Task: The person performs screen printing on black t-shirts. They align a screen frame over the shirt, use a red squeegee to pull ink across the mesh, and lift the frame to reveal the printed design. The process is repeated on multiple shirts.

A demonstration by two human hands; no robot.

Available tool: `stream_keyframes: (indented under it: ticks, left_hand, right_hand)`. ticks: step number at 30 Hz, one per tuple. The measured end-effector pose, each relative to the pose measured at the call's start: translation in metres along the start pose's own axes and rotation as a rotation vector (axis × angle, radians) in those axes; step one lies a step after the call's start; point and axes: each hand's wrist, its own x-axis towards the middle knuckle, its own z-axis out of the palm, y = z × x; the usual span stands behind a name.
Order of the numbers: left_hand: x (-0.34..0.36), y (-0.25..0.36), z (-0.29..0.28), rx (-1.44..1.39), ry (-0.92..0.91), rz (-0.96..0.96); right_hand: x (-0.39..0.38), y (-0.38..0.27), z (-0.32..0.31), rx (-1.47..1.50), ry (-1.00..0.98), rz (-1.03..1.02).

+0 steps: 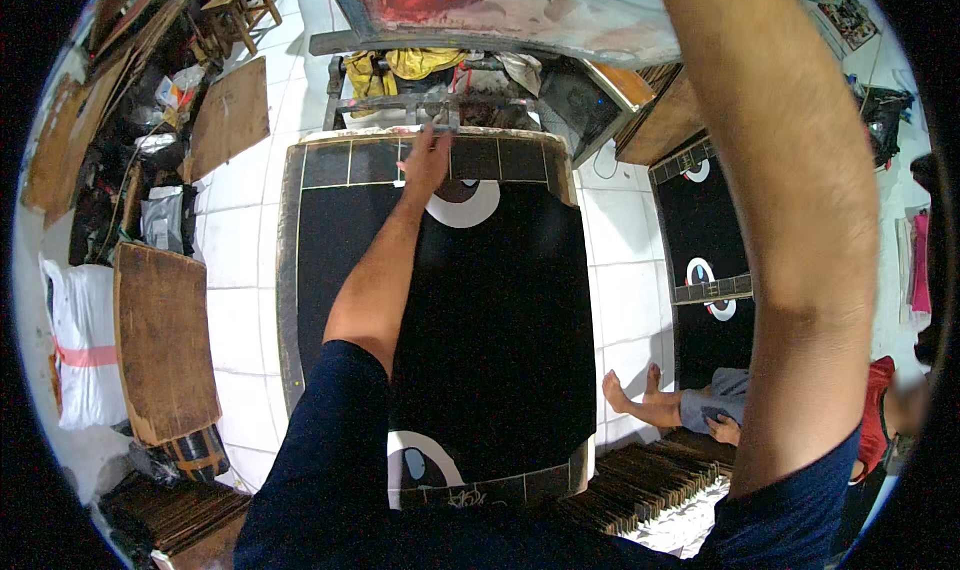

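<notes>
My left hand (432,152) reaches to the far edge of a large black board (480,320) printed with white eye shapes (462,205) and a bordered dark strip; its fingertips are at a grey bar there, curled, though what they grip is unclear. My right forearm (780,200) rises past the top edge of the view, so my right hand is unseen. Above the board hangs a raised, paint-smeared printing screen (500,10) in a frame.
At left are wooden boards (162,340), white sacks (80,350) and a stool (240,5). Yellow cloths (425,62) lie behind the board. At right, more printed black boards (705,230), a seated person in red (875,420) with bare legs out, and stacked sheets (640,480).
</notes>
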Motion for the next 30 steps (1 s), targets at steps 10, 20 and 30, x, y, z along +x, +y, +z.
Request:
stream_keyframes:
  ticks: [10, 20, 30]
  left_hand:
    - [-0.247, 0.193, -0.145, -1.113, 0.393, 0.112]
    - [-0.362, 0.093, -0.139, -1.396, 0.424, -0.910]
    - [-0.387, -0.007, -0.131, 0.622, 0.205, 0.149]
  right_hand:
    - [-0.234, -0.028, -0.006, 0.288, 0.386, -0.167]
    - [-0.442, 0.008, 0.030, 0.453, -0.013, 0.456]
    - [-0.417, 0.073, 0.148, 0.158, -0.429, 0.784]
